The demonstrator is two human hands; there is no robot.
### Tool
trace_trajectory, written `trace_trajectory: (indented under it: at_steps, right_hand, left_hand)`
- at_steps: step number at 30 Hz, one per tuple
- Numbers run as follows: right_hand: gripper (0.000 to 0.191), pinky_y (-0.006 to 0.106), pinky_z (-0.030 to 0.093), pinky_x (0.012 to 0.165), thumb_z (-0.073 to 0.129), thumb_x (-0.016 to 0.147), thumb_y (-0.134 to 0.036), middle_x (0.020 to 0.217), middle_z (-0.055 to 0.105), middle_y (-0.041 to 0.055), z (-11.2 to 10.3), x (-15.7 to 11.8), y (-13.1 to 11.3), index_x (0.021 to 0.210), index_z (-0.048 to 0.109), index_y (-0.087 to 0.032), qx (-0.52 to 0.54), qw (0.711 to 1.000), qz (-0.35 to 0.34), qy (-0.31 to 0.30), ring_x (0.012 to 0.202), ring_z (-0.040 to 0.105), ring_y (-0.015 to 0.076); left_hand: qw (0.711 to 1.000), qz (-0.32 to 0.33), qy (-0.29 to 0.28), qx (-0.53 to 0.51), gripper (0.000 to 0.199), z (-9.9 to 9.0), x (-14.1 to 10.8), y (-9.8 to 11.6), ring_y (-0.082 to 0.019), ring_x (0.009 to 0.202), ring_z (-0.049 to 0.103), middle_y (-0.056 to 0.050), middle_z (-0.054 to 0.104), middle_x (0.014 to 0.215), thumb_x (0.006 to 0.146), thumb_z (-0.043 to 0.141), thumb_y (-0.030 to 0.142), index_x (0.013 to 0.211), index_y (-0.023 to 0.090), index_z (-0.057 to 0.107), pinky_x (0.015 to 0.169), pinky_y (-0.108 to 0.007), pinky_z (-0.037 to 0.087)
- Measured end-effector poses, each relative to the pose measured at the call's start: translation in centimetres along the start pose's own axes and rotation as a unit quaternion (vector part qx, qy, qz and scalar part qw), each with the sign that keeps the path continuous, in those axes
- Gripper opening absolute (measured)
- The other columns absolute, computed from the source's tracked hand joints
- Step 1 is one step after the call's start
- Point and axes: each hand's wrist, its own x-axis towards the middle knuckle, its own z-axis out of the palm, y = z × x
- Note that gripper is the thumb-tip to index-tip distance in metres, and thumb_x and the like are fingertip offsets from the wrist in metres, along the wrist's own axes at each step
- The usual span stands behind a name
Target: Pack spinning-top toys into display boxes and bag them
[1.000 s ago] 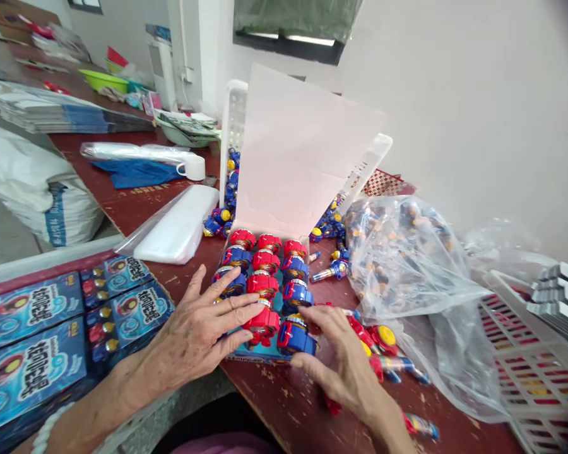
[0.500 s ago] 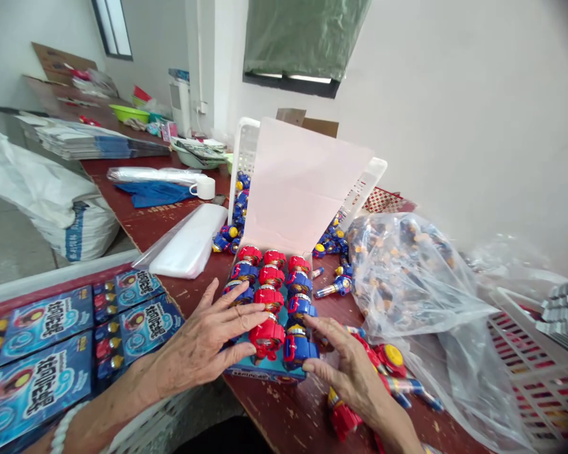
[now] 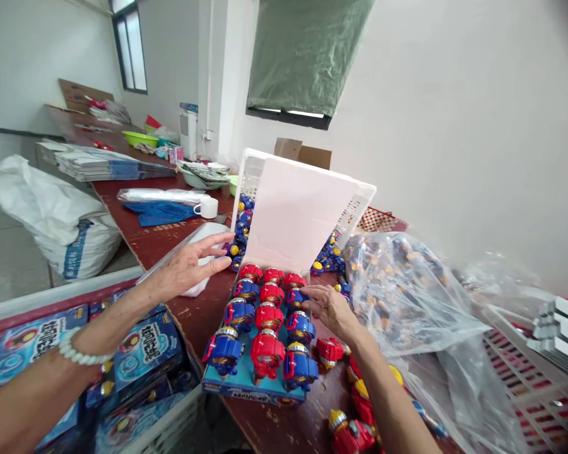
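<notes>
An open display box [image 3: 284, 398] with a raised pale lid [image 3: 303, 208] holds three columns of toys, the middle one of red toys [image 3: 267, 354], the outer ones mostly blue. My left hand [image 3: 196, 265] hovers left of the lid's base, fingers apart, holding nothing. My right hand [image 3: 329, 307] rests its fingertips at the box's right edge by the upper blue toys [image 3: 301, 326]; its fingers are slightly spread and nothing is seen in them. Loose red toys [image 3: 350, 432] lie on the table right of the box.
A crate of packed blue boxes [image 3: 142, 350] stands at the lower left. Behind the lid is a white basket [image 3: 362, 195] with blue toys. A clear plastic bag of toys [image 3: 397, 284] and a slatted basket [image 3: 520, 372] sit right. A white mug [image 3: 207, 207] stands farther back.
My left hand has left the box's toys and moved up and left. My right hand has moved up along the right column. The view has shifted, showing more of the box's front.
</notes>
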Motion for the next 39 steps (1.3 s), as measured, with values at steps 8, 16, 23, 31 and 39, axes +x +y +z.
trace_trajectory:
  at_steps: [8,16,23,31,39]
  right_hand:
    - [0.028,0.036,0.054,0.079,0.058,0.087,-0.03,0.102,0.071,0.0099,0.1,-1.0,-0.1,0.111,0.068,-0.019,0.012,1.0,0.003,0.017,0.089,0.067,0.0219]
    - [0.059,0.02,0.045,0.046,0.039,0.092,-0.058,0.092,0.07,0.0052,-6.0,4.9,-3.2,0.141,0.031,-0.027,0.419,0.856,0.212,0.216,0.054,0.058,0.0109]
    - [0.048,0.022,0.05,0.045,0.059,0.079,-0.064,0.089,0.071,0.01,-7.3,2.0,-6.5,0.093,0.059,-0.018,0.588,0.773,0.235,0.033,0.062,0.064,0.0157]
    - [0.059,0.024,0.054,0.066,0.085,0.062,-0.025,0.081,0.071,0.0008,-5.0,-1.2,-6.0,0.115,0.058,-0.019,0.467,0.865,0.179,0.03,0.073,0.066,0.0147]
    - [0.052,0.032,0.056,0.074,0.08,0.068,-0.034,0.09,0.072,0.0028,-3.2,-2.3,-4.9,0.113,0.058,-0.021,0.416,0.895,0.159,0.028,0.08,0.067,0.0177]
  left_hand:
    - [0.985,-0.017,0.039,-0.167,0.071,-0.5,4.7,1.1,-0.02,0.078,0.069,-0.013,0.064,0.116,0.081,0.063,0.051,0.141,0.022,0.037,0.076,-0.034,0.053]
    - [0.894,-0.13,-0.152,-0.401,0.061,-0.1,10.2,3.9,-0.028,0.064,0.069,-0.008,0.07,0.081,0.08,0.052,0.067,0.117,0.02,0.041,0.065,-0.04,0.051]
    - [0.859,-0.17,-0.198,-0.441,0.052,0.2,4.5,3.2,-0.027,0.099,0.065,-0.015,0.07,0.103,0.073,0.07,0.052,0.106,0.015,0.055,0.087,-0.04,0.049]
    - [0.935,-0.107,-0.102,-0.324,0.058,2.3,0.6,3.6,-0.02,0.089,0.068,-0.007,0.07,0.102,0.065,0.079,0.022,0.116,0.016,0.052,0.077,-0.029,0.054]
    - [0.967,-0.039,-0.131,-0.215,0.051,2.2,-0.7,1.1,-0.02,0.104,0.065,-0.007,0.068,0.116,0.075,0.068,0.018,0.122,0.017,0.048,0.089,-0.032,0.053]
